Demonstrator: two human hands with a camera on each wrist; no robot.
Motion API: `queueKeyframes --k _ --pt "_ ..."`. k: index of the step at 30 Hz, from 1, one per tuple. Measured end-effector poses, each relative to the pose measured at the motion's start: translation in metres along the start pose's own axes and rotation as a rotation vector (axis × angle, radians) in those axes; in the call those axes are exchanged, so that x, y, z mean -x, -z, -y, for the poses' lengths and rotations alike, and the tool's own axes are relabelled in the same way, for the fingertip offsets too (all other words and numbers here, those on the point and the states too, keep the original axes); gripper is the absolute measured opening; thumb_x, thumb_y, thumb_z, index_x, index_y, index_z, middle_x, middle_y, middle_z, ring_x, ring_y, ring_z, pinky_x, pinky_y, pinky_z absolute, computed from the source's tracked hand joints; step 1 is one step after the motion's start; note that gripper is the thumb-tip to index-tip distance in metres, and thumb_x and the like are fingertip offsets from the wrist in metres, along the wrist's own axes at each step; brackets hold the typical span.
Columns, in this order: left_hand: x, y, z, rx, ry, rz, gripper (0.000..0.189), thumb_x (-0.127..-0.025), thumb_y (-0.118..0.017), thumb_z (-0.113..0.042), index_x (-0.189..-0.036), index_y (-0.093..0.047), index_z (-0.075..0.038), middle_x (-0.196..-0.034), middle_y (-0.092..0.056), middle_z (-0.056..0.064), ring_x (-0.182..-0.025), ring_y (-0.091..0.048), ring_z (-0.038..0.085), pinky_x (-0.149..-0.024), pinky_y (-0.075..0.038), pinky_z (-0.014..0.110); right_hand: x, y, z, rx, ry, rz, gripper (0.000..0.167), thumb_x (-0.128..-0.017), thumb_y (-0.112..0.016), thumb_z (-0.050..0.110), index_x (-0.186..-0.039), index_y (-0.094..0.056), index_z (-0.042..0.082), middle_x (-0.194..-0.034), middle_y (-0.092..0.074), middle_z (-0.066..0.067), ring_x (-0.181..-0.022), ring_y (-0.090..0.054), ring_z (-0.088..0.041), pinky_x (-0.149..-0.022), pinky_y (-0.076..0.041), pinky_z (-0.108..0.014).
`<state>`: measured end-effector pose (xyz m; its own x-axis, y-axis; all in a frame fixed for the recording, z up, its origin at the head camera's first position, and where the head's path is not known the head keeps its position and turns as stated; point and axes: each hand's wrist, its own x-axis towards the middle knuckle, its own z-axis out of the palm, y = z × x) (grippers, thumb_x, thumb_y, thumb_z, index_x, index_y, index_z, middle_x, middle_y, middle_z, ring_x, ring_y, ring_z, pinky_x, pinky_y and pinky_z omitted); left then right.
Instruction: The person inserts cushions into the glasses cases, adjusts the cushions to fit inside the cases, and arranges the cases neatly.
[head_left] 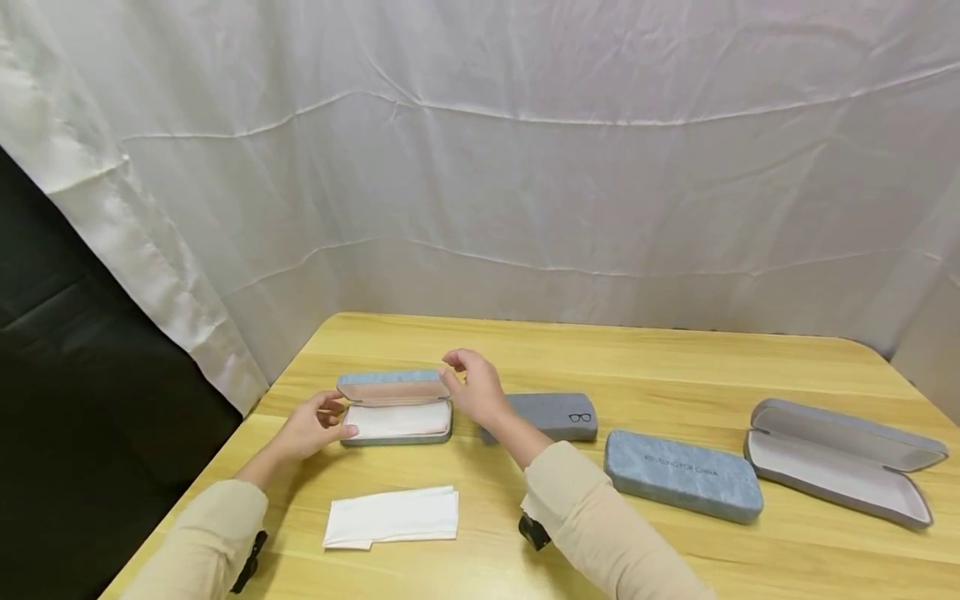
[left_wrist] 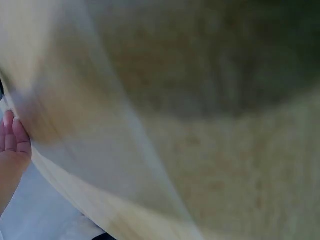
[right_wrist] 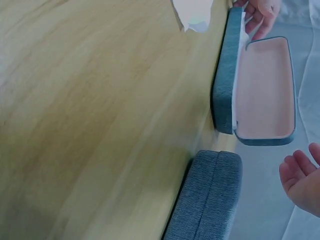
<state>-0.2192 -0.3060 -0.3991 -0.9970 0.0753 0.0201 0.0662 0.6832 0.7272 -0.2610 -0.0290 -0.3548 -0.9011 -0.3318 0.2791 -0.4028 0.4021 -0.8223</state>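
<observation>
A light blue glasses case (head_left: 397, 442) stands with its lid (head_left: 392, 379) raised and its pink lining showing. Inside its base lies a folded white cloth (head_left: 397, 419). At the case's left end is my left hand (head_left: 309, 423), its thumb at the near corner and its bent fingers beside the end. My right hand (head_left: 475, 390) is by the lid's right end, fingers loosely bent and holding nothing. A gap between this hand and the lid (right_wrist: 267, 90) shows in the right wrist view. The left wrist view is mostly blurred tabletop, with the right hand (left_wrist: 12, 142) at its edge.
A second folded white cloth (head_left: 393, 518) lies nearer on the wooden table (head_left: 480, 575). Right of the open case are a closed grey glasses case (head_left: 551, 415), a closed blue one (head_left: 678, 475) and an open grey one (head_left: 832, 479). White curtains hang behind.
</observation>
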Motion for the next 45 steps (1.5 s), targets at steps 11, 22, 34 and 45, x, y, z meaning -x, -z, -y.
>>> queueKeyframes --k 11,22,34,45 --pt "-0.003 -0.005 -0.001 -0.105 -0.019 0.069 0.097 -0.068 -0.081 -0.037 -0.132 -0.033 0.017 -0.127 -0.043 0.034 -0.108 -0.049 0.039 -0.093 -0.042 0.050 -0.004 -0.012 -0.002 -0.051 -0.083 0.155 0.047 -0.098 -0.045 0.029 -0.138 -0.041 0.005 -0.140 -0.045 -0.015 -0.130 -0.043 -0.028 -0.104 -0.039 -0.041" --pt "-0.006 -0.009 0.001 -0.097 0.006 0.093 0.101 -0.066 -0.083 -0.039 -0.134 -0.032 0.015 -0.128 -0.036 0.031 -0.110 -0.045 0.038 -0.097 -0.038 0.051 -0.005 -0.019 -0.006 -0.038 -0.144 0.218 0.052 -0.099 -0.043 0.035 -0.142 -0.036 0.007 -0.145 -0.038 -0.014 -0.134 -0.036 -0.029 -0.107 -0.035 -0.043" --pt "-0.005 -0.013 -0.003 -0.096 -0.003 0.104 0.095 -0.069 -0.082 -0.034 -0.135 -0.033 0.014 -0.129 -0.030 0.033 -0.113 -0.045 0.043 -0.098 -0.037 0.054 -0.015 -0.021 -0.009 -0.059 -0.213 0.219 0.049 -0.099 -0.042 0.032 -0.140 -0.039 0.004 -0.142 -0.042 -0.017 -0.131 -0.040 -0.032 -0.105 -0.037 -0.044" --pt "-0.003 -0.009 -0.004 -0.094 0.044 0.128 0.097 -0.071 -0.080 -0.034 -0.137 -0.029 0.013 -0.130 -0.028 0.030 -0.117 -0.042 0.044 -0.100 -0.035 0.054 -0.011 -0.025 -0.010 -0.155 -0.271 0.182 0.043 -0.096 -0.048 0.035 -0.127 -0.053 0.005 -0.129 -0.053 -0.017 -0.118 -0.051 -0.032 -0.095 -0.045 -0.043"
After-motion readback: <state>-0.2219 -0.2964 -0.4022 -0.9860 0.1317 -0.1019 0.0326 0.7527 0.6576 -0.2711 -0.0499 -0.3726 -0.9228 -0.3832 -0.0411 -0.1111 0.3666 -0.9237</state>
